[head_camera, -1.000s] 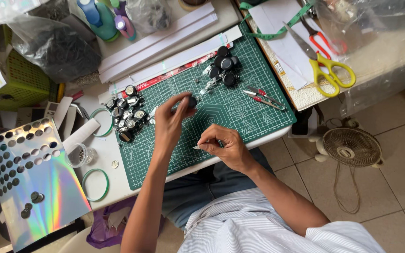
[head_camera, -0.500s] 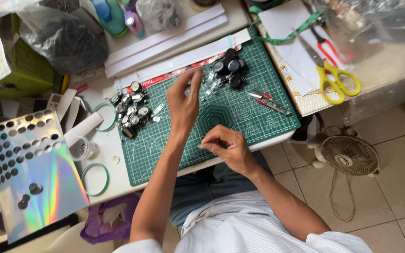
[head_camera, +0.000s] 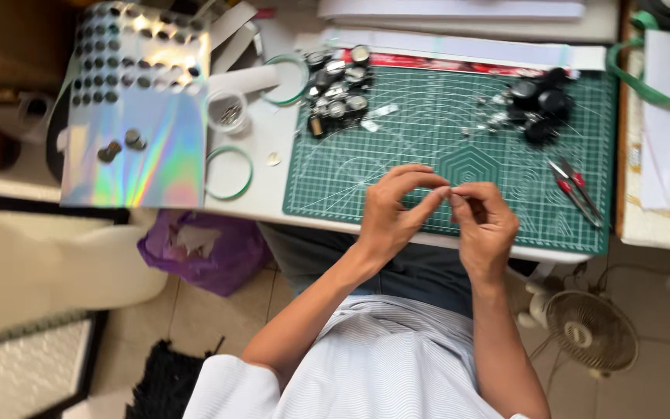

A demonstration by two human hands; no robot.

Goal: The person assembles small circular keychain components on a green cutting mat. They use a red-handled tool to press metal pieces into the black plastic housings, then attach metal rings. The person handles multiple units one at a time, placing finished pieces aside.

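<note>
Over the green gridded cutting mat (head_camera: 443, 167), near its front edge, the left hand (head_camera: 393, 213) and the right hand (head_camera: 484, 221) meet fingertip to fingertip, pinched together on something too small to make out. Judging by the layout, the work looks partway along: a cluster of small round silver-topped pieces (head_camera: 336, 89) sits at the mat's far left corner, a cluster of black round pieces (head_camera: 535, 105) lies further right. Left of the mat on the white worktop (head_camera: 269, 182), a small clear round cup (head_camera: 228, 111) holds tiny metal bits.
</note>
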